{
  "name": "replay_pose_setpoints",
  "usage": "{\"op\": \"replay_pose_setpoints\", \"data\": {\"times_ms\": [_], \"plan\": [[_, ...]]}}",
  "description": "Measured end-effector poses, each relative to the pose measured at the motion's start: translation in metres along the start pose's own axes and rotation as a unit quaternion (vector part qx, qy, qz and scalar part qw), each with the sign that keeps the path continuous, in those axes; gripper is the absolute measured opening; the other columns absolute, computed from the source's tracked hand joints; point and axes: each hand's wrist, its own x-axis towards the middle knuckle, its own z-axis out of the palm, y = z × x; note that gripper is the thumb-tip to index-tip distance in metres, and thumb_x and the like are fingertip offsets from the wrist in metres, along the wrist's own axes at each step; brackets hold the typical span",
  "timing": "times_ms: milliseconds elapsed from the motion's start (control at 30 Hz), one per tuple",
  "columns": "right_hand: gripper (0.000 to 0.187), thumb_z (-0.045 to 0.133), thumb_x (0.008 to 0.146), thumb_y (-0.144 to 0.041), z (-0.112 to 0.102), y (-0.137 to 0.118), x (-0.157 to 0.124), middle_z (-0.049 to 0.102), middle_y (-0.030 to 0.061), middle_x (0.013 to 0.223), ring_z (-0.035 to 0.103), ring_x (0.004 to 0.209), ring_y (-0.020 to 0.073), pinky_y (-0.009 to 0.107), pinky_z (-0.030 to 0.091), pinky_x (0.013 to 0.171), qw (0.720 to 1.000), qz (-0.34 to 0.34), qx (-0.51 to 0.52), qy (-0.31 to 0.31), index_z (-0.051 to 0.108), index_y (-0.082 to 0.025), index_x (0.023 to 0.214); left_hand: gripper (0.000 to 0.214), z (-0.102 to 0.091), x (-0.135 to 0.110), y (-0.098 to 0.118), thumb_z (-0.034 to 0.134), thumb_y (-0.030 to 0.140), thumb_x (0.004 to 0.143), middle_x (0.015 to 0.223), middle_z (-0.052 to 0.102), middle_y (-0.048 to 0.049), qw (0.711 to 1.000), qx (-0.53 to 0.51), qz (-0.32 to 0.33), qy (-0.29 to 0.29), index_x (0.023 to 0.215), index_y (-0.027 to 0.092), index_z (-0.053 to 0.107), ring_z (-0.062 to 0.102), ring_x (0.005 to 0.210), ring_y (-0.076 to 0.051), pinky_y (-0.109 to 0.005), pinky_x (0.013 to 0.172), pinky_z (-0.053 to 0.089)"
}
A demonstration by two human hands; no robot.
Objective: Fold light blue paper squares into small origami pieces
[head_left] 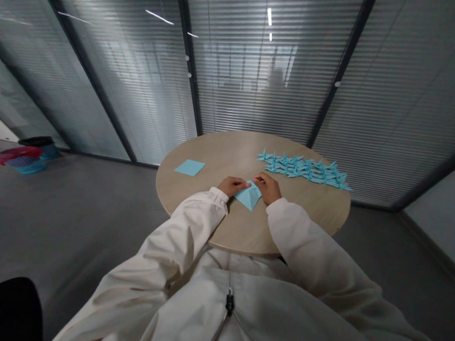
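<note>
A light blue folded paper (249, 196) lies on the round wooden table (229, 154) just in front of me. My left hand (232, 185) pinches its upper left corner with curled fingers. My right hand (268, 187) presses on its upper right edge, fingers closed on the paper. Both arms wear cream sleeves. A flat square sheet of blue paper (189, 167) rests on the table's left side. Several finished blue folded paper figures (304, 168) lie in rows at the table's far right.
Glass walls with grey blinds stand behind the table. Coloured plastic baskets (27, 157) sit on the grey floor at far left. A dark chair part (1, 307) shows at the bottom left corner.
</note>
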Motion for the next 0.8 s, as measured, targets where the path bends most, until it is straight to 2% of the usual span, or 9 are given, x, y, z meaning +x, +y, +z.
{"op": "replay_pose_setpoints", "data": {"times_ms": [200,400,467,533,600,633,700,800], "plan": [[0.018,0.050,0.080,-0.031,0.001,0.000,0.000,0.063,0.0034,0.078,0.056,0.072,0.0147,0.025,0.043,0.067,1.000,-0.012,-0.015,0.013,0.061,-0.018,0.077,0.048,0.000,-0.002,0.004,0.057,0.058,0.065,0.048,0.039,0.0045,1.000,-0.014,-0.019,0.004,0.064,0.010,0.062,0.031,0.046,-0.006,-0.020,0.044,0.022],[0.018,0.051,0.081,-0.030,0.001,0.003,0.001,0.065,0.0031,0.076,0.056,0.071,0.0156,0.027,0.044,0.068,0.999,0.002,-0.036,0.019,0.064,-0.019,0.075,0.047,0.000,-0.001,0.004,0.057,0.057,0.065,0.048,0.040,0.0043,1.000,-0.015,-0.018,-0.001,0.062,0.010,0.061,0.032,0.046,-0.006,-0.019,0.044,0.022],[0.017,0.051,0.081,-0.028,0.000,0.001,0.000,0.065,0.0035,0.079,0.057,0.074,0.0161,0.028,0.045,0.071,0.999,0.002,-0.031,0.019,0.065,-0.019,0.081,0.047,0.000,0.000,0.002,0.059,0.057,0.063,0.048,0.040,0.0044,0.999,-0.022,-0.026,0.005,0.062,0.010,0.061,0.033,0.046,-0.006,-0.019,0.044,0.022],[0.022,0.050,0.080,-0.025,-0.001,-0.002,0.000,0.065,0.0049,0.090,0.058,0.081,0.0165,0.029,0.046,0.074,1.000,-0.012,-0.011,0.017,0.065,-0.019,0.096,0.048,-0.002,0.002,-0.002,0.061,0.058,0.062,0.047,0.041,0.0044,0.998,-0.046,-0.036,0.029,0.061,0.010,0.061,0.034,0.045,-0.006,-0.020,0.044,0.024],[0.036,0.048,0.079,-0.017,-0.002,-0.005,0.000,0.060,0.0069,0.104,0.056,0.092,0.0170,0.030,0.046,0.078,0.999,-0.044,0.014,0.008,0.059,-0.020,0.113,0.049,-0.005,0.005,-0.006,0.062,0.059,0.060,0.047,0.042,0.0043,0.993,-0.082,-0.045,0.068,0.060,0.010,0.060,0.035,0.044,-0.006,-0.020,0.044,0.025],[0.041,0.046,0.077,-0.012,-0.003,-0.006,0.000,0.057,0.0076,0.110,0.053,0.099,0.0174,0.030,0.046,0.082,0.998,-0.062,0.022,0.001,0.058,-0.020,0.115,0.049,-0.006,0.006,-0.009,0.062,0.060,0.058,0.046,0.042,0.0044,0.989,-0.103,-0.050,0.089,0.060,0.010,0.060,0.035,0.044,-0.006,-0.020,0.044,0.025],[0.046,0.044,0.072,-0.006,-0.003,-0.007,-0.001,0.050,0.0074,0.118,0.048,0.110,0.0181,0.032,0.042,0.091,0.995,-0.091,0.027,-0.024,0.062,-0.022,0.111,0.050,-0.009,0.009,-0.013,0.064,0.060,0.056,0.045,0.042,0.0047,0.981,-0.131,-0.061,0.131,0.057,0.011,0.059,0.034,0.042,-0.006,-0.020,0.042,0.024],[0.042,0.050,0.068,-0.003,-0.001,-0.007,-0.003,0.044,0.0057,0.124,0.042,0.117,0.0199,0.035,0.033,0.102,0.991,-0.109,0.029,-0.076,0.068,-0.024,0.100,0.048,-0.012,0.012,-0.018,0.066,0.059,0.055,0.045,0.045,0.0038,0.971,-0.155,-0.083,0.164,0.058,0.011,0.061,0.037,0.042,-0.006,-0.020,0.042,0.026]]}}
